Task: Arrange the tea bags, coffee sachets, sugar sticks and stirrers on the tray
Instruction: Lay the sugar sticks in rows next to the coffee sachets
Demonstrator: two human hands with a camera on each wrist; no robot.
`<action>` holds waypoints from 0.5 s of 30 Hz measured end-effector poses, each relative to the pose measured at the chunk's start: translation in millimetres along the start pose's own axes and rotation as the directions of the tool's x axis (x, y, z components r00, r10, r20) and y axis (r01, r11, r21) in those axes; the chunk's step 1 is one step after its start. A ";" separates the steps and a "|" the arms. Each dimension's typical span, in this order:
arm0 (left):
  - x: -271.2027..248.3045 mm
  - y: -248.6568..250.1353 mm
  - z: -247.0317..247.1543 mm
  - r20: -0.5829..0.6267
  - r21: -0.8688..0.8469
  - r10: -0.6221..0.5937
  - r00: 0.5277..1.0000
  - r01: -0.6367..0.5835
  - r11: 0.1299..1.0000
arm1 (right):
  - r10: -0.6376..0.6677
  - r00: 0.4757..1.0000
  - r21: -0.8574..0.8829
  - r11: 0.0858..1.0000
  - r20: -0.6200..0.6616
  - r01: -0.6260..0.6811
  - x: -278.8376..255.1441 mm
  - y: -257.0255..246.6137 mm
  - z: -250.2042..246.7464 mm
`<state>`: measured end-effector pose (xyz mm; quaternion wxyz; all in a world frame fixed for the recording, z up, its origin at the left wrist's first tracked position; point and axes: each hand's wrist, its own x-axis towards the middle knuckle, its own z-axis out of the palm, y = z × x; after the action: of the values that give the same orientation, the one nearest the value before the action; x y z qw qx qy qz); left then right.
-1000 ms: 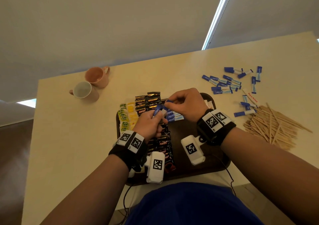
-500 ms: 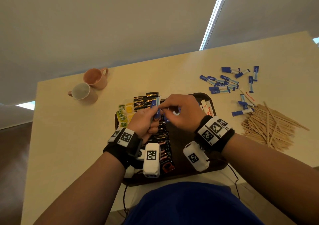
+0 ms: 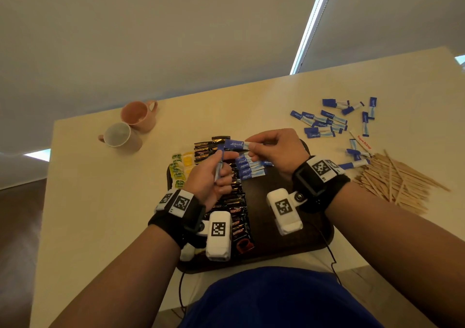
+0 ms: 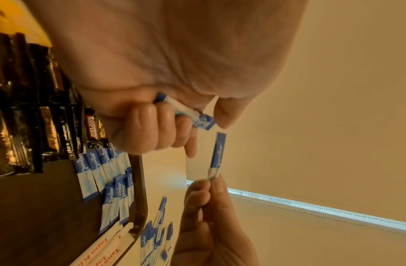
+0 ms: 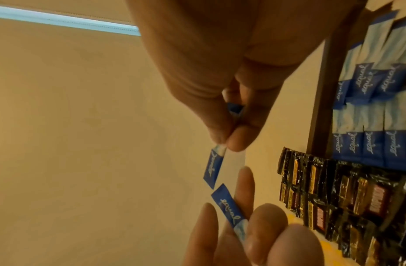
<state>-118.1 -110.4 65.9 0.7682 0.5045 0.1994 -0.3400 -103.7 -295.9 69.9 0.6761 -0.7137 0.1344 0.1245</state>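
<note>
Both hands hover over the dark brown tray (image 3: 314, 237). My left hand (image 3: 214, 174) grips a blue and white sugar stick (image 4: 192, 117) in its curled fingers. My right hand (image 3: 266, 146) pinches the white end of another blue sugar stick (image 3: 235, 144) between thumb and forefinger, and it hangs free of the left hand (image 5: 214, 167). On the tray lie a row of blue sugar sticks (image 3: 249, 168), black coffee sachets (image 3: 234, 209) and yellow-green tea bags (image 3: 180, 168).
Loose blue sugar sticks (image 3: 327, 122) and a heap of wooden stirrers (image 3: 395, 179) lie on the cream table right of the tray. Two mugs, one pink (image 3: 137, 115) and one pale (image 3: 119, 137), stand at the far left. A cable hangs off the near edge.
The hands have drawn apart. The right hand has pulled one sugar stick out of the left hand's bundle and lifted it toward the tray's far edge.
</note>
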 end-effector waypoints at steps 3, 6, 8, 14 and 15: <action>0.3 0.2 3.1 -0.047 0.128 0.103 0.994 -0.096 0.987 | 0.056 0.995 0.170 0.985 -0.083 -0.041 -4.3 -0.8 6.4; 1.0 2.6 4.6 -0.122 0.343 0.214 0.969 -0.161 0.926 | 0.062 0.990 0.199 0.979 -0.130 -0.035 -5.8 0.5 12.7; 1.0 3.5 4.1 -0.145 0.394 0.245 0.959 -0.171 0.903 | 0.076 0.988 0.166 0.985 -0.135 -0.053 -5.8 3.4 14.4; 4.1 0.0 1.6 -0.173 0.096 0.217 0.961 -0.203 0.975 | 0.108 0.988 0.240 0.968 -0.107 -0.080 -8.5 7.5 17.7; 3.8 -0.5 1.7 -0.163 0.079 0.215 0.963 -0.205 0.976 | 0.104 0.990 0.236 0.969 -0.097 -0.079 -8.8 7.8 18.1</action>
<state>-115.9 -113.2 63.8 0.7641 0.5736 0.1994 -0.2179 -114.7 -278.0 64.8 0.7398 -0.6288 0.2176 0.1000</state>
